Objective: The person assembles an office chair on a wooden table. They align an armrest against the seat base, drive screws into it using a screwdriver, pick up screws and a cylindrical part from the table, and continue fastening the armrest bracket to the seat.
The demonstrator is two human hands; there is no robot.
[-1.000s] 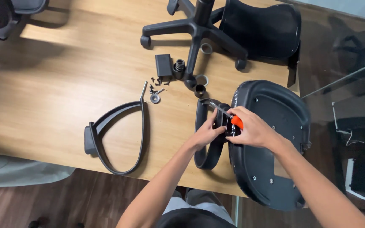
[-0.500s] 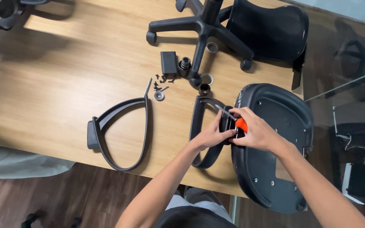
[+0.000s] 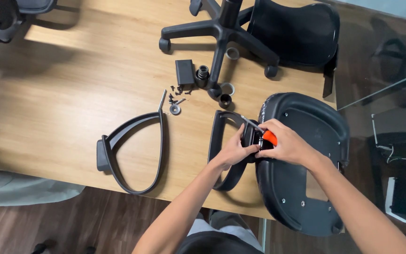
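A black chair seat (image 3: 306,164) lies upside down at the wooden table's (image 3: 71,94) right edge. A black armrest loop (image 3: 222,141) rests against its left side. My left hand (image 3: 236,150) grips the armrest where it meets the seat. My right hand (image 3: 285,143) is closed on a screwdriver (image 3: 259,131) with an orange handle, its metal shaft pointing up-left at the armrest bracket.
A second black armrest (image 3: 137,150) lies to the left on the table. Small screws and a washer (image 3: 177,99), a black box (image 3: 184,71) and a cylinder (image 3: 202,75) sit near the five-star wheeled base (image 3: 222,37). The chair back (image 3: 297,30) stands behind. A glass surface (image 3: 391,94) is on the right.
The view has shifted slightly; both hands stay at the armrest and seat joint, with the screwdriver still in place.
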